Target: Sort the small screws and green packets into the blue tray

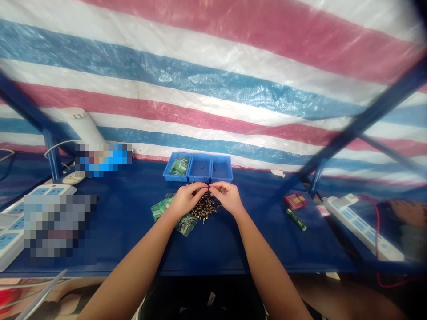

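Observation:
My left hand (190, 197) and my right hand (227, 194) meet fingertip to fingertip above a pile of small brass-and-black screw-like parts (204, 209). Both are closed in a pinch. A tiny dark piece seems to be between the fingertips, too small to name. Under and beside my left wrist lie green-printed clear bags (187, 225) with silvery screw-like pieces inside. Just beyond my hands stand three joined blue bins: the left bin (176, 179) holds green-printed bags, the middle bin (199, 176) one small dark part, the right bin (223, 176) a small dark piece.
The blue table (133, 240) carries a white power strip (60, 189) at left and a red box (295, 201) with a green packet (296, 219) at right. Another power strip (363, 229) with a red cable lies far right, near another person's hand (408, 212). Striped sheeting hangs behind.

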Available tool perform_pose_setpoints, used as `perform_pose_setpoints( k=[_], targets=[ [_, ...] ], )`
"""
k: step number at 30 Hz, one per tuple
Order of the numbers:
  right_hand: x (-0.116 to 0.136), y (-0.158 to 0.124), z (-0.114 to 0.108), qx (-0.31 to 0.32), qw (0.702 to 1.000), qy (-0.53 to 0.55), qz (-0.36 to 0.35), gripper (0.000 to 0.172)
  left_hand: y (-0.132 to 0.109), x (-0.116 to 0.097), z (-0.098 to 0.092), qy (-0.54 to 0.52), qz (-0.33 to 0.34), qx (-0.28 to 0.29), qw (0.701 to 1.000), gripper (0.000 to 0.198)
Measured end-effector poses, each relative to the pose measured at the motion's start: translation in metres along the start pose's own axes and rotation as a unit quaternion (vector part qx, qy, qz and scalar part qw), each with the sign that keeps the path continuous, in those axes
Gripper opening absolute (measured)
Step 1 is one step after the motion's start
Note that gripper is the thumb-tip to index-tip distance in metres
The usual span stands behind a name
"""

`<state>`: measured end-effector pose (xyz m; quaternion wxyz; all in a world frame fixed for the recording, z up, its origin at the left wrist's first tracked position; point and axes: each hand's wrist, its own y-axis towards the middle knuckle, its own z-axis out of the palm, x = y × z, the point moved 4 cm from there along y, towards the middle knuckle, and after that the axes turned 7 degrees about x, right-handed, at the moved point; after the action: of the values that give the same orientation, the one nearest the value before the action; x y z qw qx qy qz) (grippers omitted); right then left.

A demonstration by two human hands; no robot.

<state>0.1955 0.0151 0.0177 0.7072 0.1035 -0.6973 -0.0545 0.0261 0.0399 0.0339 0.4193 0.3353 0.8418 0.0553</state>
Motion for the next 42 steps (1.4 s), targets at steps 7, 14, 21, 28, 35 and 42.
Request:
perform_pose_setpoints(
  k=[7, 14, 21, 28, 35, 42],
  targets=[
    [-0.001, 0.0, 0.004, 0.016, 0.999, 0.002, 0.029, 0.028, 0.001, 0.001, 0.0, 0.032, -0.023, 0.021, 0.999, 0.029],
    [-0.004, 0.002, -0.004, 0.016, 0.992, 0.061, 0.114, 0.023, 0.0, -0.005, -0.002, 0.027, -0.005, 0.016, 0.999, 0.031],
    [-0.011, 0.004, -0.029, -0.164, 0.973, 0.124, 0.104, 0.032, -0.002, -0.002, -0.007, 0.064, -0.023, -0.042, 0.997, 0.035],
    [-0.018, 0.009, -0.03, -0.179, 0.967, 0.166, 0.074, 0.037, -0.002, -0.002, -0.008, 0.075, -0.03, -0.051, 0.995, 0.035],
    [-0.016, 0.01, -0.031, -0.157, 0.968, 0.186, 0.07, 0.054, -0.002, 0.0, -0.007, 0.072, -0.032, -0.049, 0.996, 0.034],
    [-0.013, 0.005, -0.042, -0.133, 0.973, -0.178, 0.07, 0.02, -0.002, 0.001, -0.008, 0.076, -0.039, -0.05, 0.995, 0.035]
  ],
)
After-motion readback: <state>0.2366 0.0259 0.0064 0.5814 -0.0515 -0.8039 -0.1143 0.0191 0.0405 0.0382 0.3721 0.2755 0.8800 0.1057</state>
